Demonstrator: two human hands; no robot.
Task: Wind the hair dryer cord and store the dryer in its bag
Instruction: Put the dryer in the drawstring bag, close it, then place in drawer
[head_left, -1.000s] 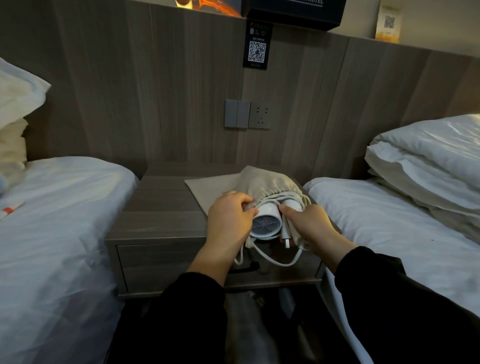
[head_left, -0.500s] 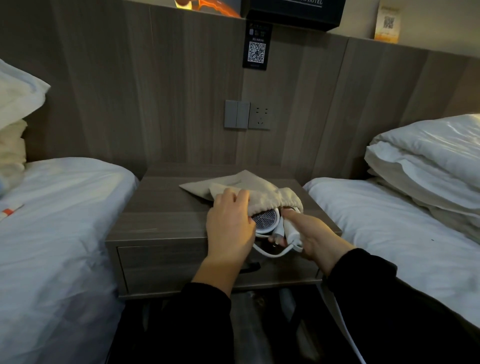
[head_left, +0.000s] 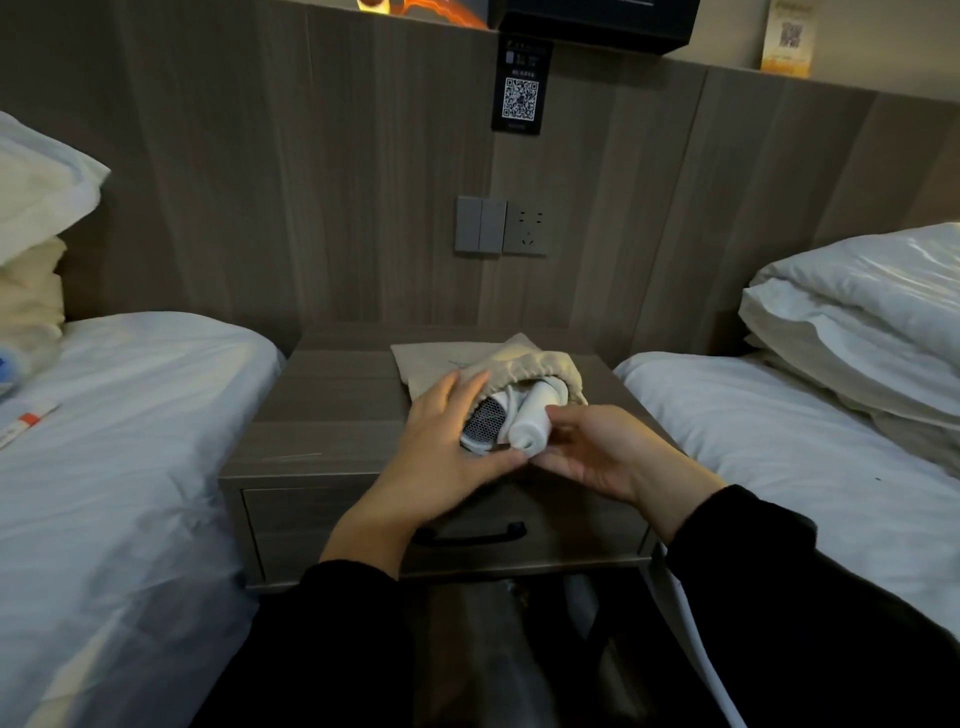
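The white hair dryer (head_left: 498, 422) lies on the wooden nightstand (head_left: 332, 415), its front part inside the beige drawstring bag (head_left: 524, 364). Its grey rear grille and folded white handle (head_left: 532, 423) stick out of the bag's mouth toward me. My left hand (head_left: 441, 457) cups the grille end from the left, fingers spread over the bag's edge. My right hand (head_left: 597, 452) holds the tip of the handle from the right. A bit of white cord shows between body and handle inside the opening.
The nightstand has a drawer with a black handle (head_left: 470, 535) facing me. White beds flank it on the left (head_left: 130, 441) and right (head_left: 779, 441). A switch and socket plate (head_left: 501, 226) sits on the wood headboard wall. A white cable (head_left: 701, 649) hangs low at the right.
The loose loop of cord that hung in front of the dryer is no longer out. The bag mouth has slid back, showing more handle. My left hand has opened and shifted lower.
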